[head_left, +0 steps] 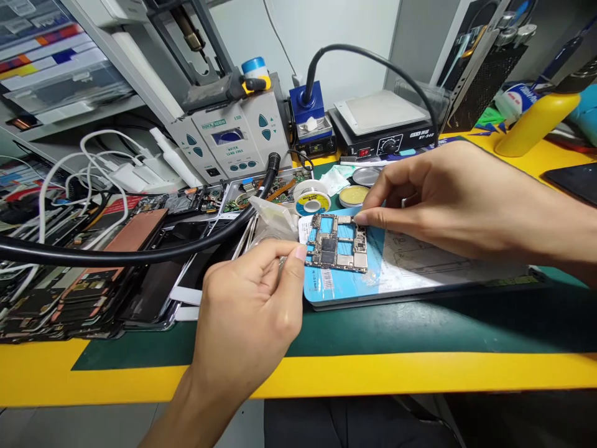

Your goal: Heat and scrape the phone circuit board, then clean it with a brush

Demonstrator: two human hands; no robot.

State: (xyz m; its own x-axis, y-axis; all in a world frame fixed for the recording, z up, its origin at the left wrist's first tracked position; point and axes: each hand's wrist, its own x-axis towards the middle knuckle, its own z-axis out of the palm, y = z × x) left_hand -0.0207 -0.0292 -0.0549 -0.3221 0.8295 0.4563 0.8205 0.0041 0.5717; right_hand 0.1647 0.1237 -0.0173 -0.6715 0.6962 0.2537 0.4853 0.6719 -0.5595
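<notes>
A phone circuit board, with cut-out openings and metal shields, is held between my two hands. My left hand pinches its left edge between thumb and index finger. At the board's upper right corner, the thumb and fingers of my right hand are closed on it. Beneath the board lies a flat blue and white package with a barcode label. Whether the board touches that package is hard to tell. A solder wire spool and an open tin of yellowish paste stand just behind.
Stacked phone parts fill the left side. A black hose runs across from the grey soldering station. At the back sit a blue iron stand and a black heating plate unit; a yellow bottle stands right, on the green mat.
</notes>
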